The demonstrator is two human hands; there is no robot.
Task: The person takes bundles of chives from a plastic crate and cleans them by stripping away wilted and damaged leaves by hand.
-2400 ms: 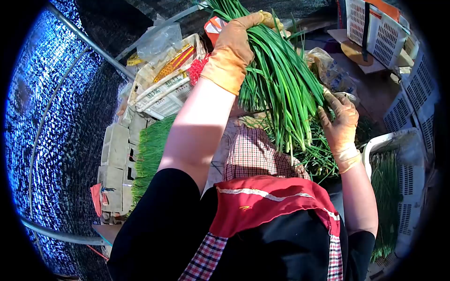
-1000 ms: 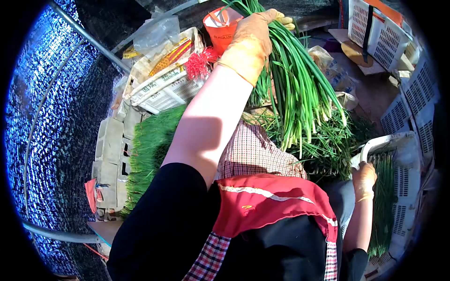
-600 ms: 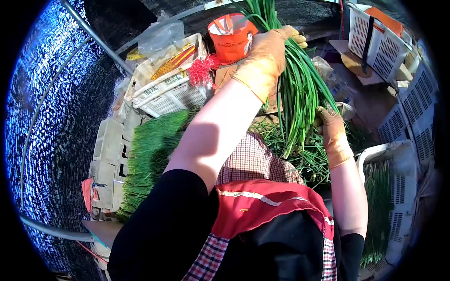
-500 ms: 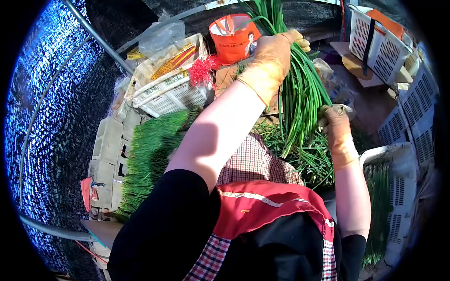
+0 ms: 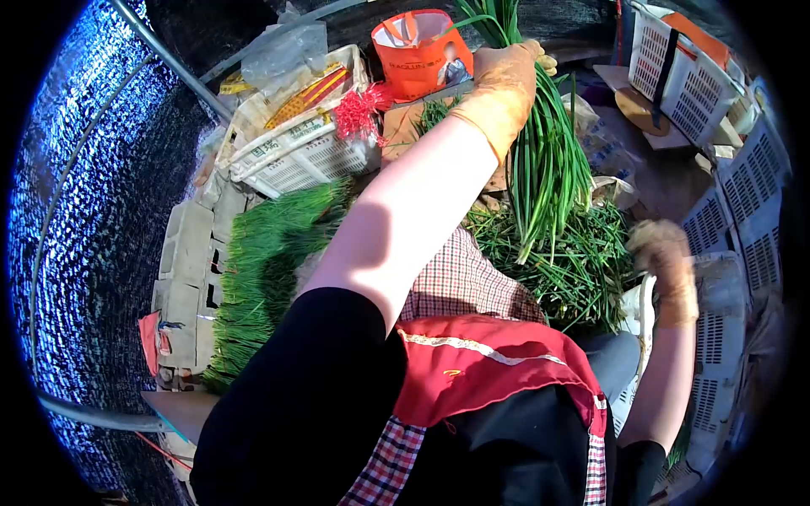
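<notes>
My left hand (image 5: 504, 83), in a tan glove, is wrapped round a bunch of garlic chives (image 5: 553, 156) held up in front of me. The long green leaves hang down below the fist, and the other end sticks up above it. Under their tips lies a heap of loose green leaves (image 5: 582, 274). Out to the right, my gloved right hand (image 5: 665, 257) is apart from the bunch, over the edge of a white crate (image 5: 713, 337). Motion smears its fingers, so their grip does not show.
More chives (image 5: 274, 270) lie stacked at the left beside grey blocks (image 5: 181, 244). A white basket (image 5: 304, 164), red ties (image 5: 363, 110) and an orange bag (image 5: 413, 63) stand at the back. Another white crate (image 5: 688, 80) is at the back right.
My right hand has come away from the lower leaves and moved right and down to the crate. The left hand keeps the bunch and has shifted slightly right and up.
</notes>
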